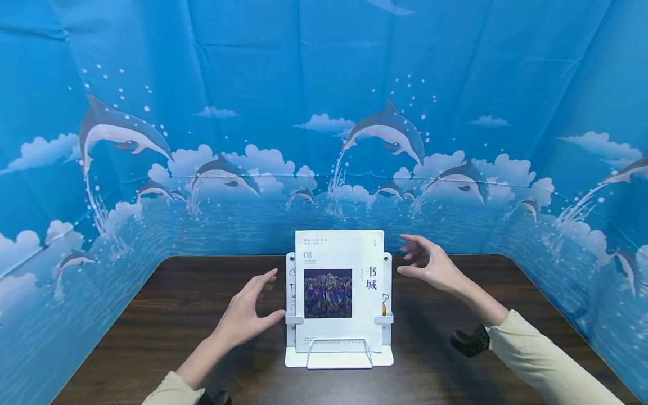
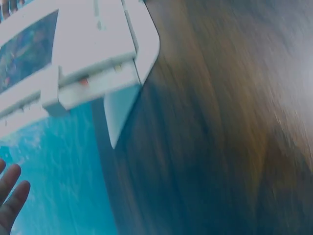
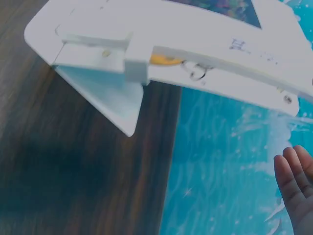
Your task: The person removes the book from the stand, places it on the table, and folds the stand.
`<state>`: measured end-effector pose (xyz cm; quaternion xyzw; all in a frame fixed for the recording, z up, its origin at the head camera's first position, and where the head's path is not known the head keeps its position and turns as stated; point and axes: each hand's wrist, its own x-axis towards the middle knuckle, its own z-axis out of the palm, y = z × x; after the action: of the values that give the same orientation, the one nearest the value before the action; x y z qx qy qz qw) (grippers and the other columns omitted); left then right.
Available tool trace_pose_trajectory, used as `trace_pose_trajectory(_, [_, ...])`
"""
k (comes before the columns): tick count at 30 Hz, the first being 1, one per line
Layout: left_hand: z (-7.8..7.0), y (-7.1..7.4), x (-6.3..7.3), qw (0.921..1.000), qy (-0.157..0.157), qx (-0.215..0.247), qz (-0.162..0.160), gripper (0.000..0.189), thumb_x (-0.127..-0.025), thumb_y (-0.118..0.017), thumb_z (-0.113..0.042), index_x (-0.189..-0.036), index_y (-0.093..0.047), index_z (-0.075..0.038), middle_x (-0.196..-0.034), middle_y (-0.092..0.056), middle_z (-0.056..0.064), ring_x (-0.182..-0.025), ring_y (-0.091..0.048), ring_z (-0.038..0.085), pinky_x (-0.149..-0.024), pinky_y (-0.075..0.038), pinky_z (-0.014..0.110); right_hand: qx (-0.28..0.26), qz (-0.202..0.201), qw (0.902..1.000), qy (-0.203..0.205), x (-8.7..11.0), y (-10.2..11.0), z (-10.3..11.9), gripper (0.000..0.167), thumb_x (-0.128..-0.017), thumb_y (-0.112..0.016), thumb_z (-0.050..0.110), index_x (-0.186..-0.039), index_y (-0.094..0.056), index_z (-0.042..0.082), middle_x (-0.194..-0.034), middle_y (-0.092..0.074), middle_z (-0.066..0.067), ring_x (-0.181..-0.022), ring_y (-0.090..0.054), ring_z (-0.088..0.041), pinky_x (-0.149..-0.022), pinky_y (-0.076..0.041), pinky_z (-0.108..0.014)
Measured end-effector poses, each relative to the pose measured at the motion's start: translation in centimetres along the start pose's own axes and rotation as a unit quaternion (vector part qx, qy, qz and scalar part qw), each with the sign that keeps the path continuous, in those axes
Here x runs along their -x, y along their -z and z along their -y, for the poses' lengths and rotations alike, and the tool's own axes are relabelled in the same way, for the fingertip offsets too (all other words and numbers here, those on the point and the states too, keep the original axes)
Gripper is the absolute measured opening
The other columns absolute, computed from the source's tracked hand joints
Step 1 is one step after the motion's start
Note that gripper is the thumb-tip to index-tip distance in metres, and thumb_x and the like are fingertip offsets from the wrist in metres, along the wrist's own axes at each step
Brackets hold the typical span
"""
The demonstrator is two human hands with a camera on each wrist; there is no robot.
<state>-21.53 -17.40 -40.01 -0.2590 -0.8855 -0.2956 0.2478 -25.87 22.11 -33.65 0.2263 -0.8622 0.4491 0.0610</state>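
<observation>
A white book [image 1: 339,332] with a dark colourful picture on its cover stands upright in a white book stand [image 1: 293,358]. Side clips and a wire bar at the bottom lie across its front. My left hand [image 1: 248,312] is beside the stand's left edge, thumb near the left clip, fingers apart and holding nothing; whether the thumb touches the clip I cannot tell. To the right of the book, my right hand [image 1: 430,264] hovers at the height of its upper part, fingers loosely bent, with nothing in it. Both wrist views show the stand's side and rear support [image 3: 110,100].
The stand is on a dark wood-grain table [image 1: 177,315]. Behind and at both sides hangs a blue cloth [image 1: 273,73] printed with dolphins and clouds. A black wrist device [image 1: 471,341] is strapped below the right sleeve.
</observation>
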Motion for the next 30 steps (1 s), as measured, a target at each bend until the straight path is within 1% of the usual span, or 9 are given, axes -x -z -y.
trace_pose_trajectory(2, [-0.6, -0.4, -0.2, 0.9995, 0.004, 0.03, -0.002, 0.079, -0.066, -0.08, -0.018, -0.134, -0.04, -0.01, -0.117, -0.054, 0.007, -0.1, -0.056, 0.02, -0.075, -0.052, 0.037, -0.01, 0.004, 0.9999, 0.005, -0.2, -0.1, 0.4, 0.067, -0.078, -0.07, 0.015, -0.136, -0.037, 0.007, -0.113, -0.051, -0.017, -0.096, -0.053, -0.03, -0.076, -0.051, -0.037])
trace_pose_trajectory(4, [-1.1, -0.7, -0.4, 0.9981, 0.017, 0.059, -0.002, 0.078, -0.066, -0.079, -0.013, -0.133, -0.041, -0.008, -0.116, -0.055, 0.008, -0.097, -0.057, 0.02, -0.073, -0.053, 0.034, -0.018, 0.005, 0.9998, 0.007, -0.5, -0.3, 0.7, 0.067, -0.078, -0.07, 0.013, -0.135, -0.038, 0.007, -0.112, -0.051, -0.017, -0.095, -0.053, -0.029, -0.076, -0.051, -0.036])
trace_pose_trajectory(7, [-1.9, -1.2, -0.6, 0.9936, 0.047, 0.103, -0.005, 0.076, -0.065, -0.078, -0.005, -0.132, -0.043, -0.006, -0.114, -0.055, 0.008, -0.093, -0.057, 0.02, -0.07, -0.053, 0.031, -0.024, 0.009, 0.9996, 0.011, -0.8, -0.6, 1.0, 0.066, -0.077, -0.069, 0.01, -0.135, -0.037, 0.005, -0.113, -0.05, -0.019, -0.095, -0.053, -0.028, -0.075, -0.051, -0.033])
trace_pose_trajectory(12, [-2.9, -1.9, -0.9, 0.9813, 0.1, 0.163, -0.024, 0.071, -0.066, -0.075, 0.005, -0.129, -0.044, -0.003, -0.112, -0.055, 0.011, -0.092, -0.058, 0.024, -0.071, -0.053, 0.028, -0.032, 0.008, 0.9993, 0.019, -1.3, -1.3, 1.6, 0.065, -0.078, -0.068, 0.007, -0.135, -0.037, 0.002, -0.114, -0.049, -0.021, -0.096, -0.053, -0.029, -0.074, -0.051, -0.029])
trace_pose_trajectory(16, [-3.6, -2.4, -1.0, 0.9702, 0.128, 0.202, -0.039, 0.065, -0.069, -0.071, 0.009, -0.127, -0.046, -0.003, -0.113, -0.054, 0.012, -0.093, -0.058, 0.024, -0.072, -0.053, 0.024, -0.02, -0.004, 0.9995, 0.024, -1.5, -1.8, 2.1, 0.063, -0.078, -0.068, 0.005, -0.134, -0.038, 0.001, -0.11, -0.05, -0.018, -0.095, -0.052, -0.028, -0.074, -0.051, -0.028])
trace_pose_trajectory(19, [-4.1, -2.9, -1.1, 0.9651, 0.141, 0.216, -0.047, 0.062, -0.069, -0.069, 0.011, -0.126, -0.047, -0.003, -0.112, -0.053, 0.013, -0.093, -0.058, 0.025, -0.072, -0.053, 0.025, -0.011, -0.012, 0.9995, 0.028, -1.7, -2.2, 2.3, 0.063, -0.078, -0.068, 0.003, -0.133, -0.038, -0.001, -0.108, -0.05, -0.017, -0.094, -0.051, -0.027, -0.073, -0.051, -0.028])
trace_pose_trajectory(25, [-4.5, -3.8, -1.1, 0.9617, 0.161, 0.212, -0.065, 0.057, -0.071, -0.066, 0.012, -0.124, -0.048, 0.001, -0.112, -0.053, 0.017, -0.095, -0.057, 0.029, -0.073, -0.053, 0.03, -0.016, -0.024, 0.9993, 0.024, -2.2, -2.8, 2.6, 0.063, -0.078, -0.066, -0.002, -0.132, -0.036, -0.006, -0.106, -0.05, -0.017, -0.093, -0.052, -0.028, -0.073, -0.052, -0.028])
trace_pose_trajectory(27, [-4.7, -4.1, -1.2, 0.9585, 0.178, 0.211, -0.072, 0.054, -0.071, -0.065, 0.012, -0.122, -0.049, 0.002, -0.111, -0.053, 0.017, -0.095, -0.056, 0.029, -0.074, -0.053, 0.031, -0.01, -0.031, 0.9992, 0.02, -2.3, -3.0, 2.7, 0.061, -0.078, -0.065, -0.003, -0.131, -0.037, -0.006, -0.105, -0.05, -0.018, -0.093, -0.053, -0.028, -0.074, -0.052, -0.03])
trace_pose_trajectory(30, [-5.1, -4.4, -1.5, 0.9512, 0.213, 0.208, -0.082, 0.051, -0.072, -0.065, 0.011, -0.121, -0.051, 0.002, -0.109, -0.053, 0.016, -0.095, -0.056, 0.027, -0.076, -0.053, 0.031, -0.002, -0.047, 0.9987, 0.019, -2.3, -3.4, 2.7, 0.057, -0.079, -0.063, -0.005, -0.13, -0.037, -0.004, -0.105, -0.05, -0.017, -0.093, -0.053, -0.027, -0.075, -0.051, -0.033])
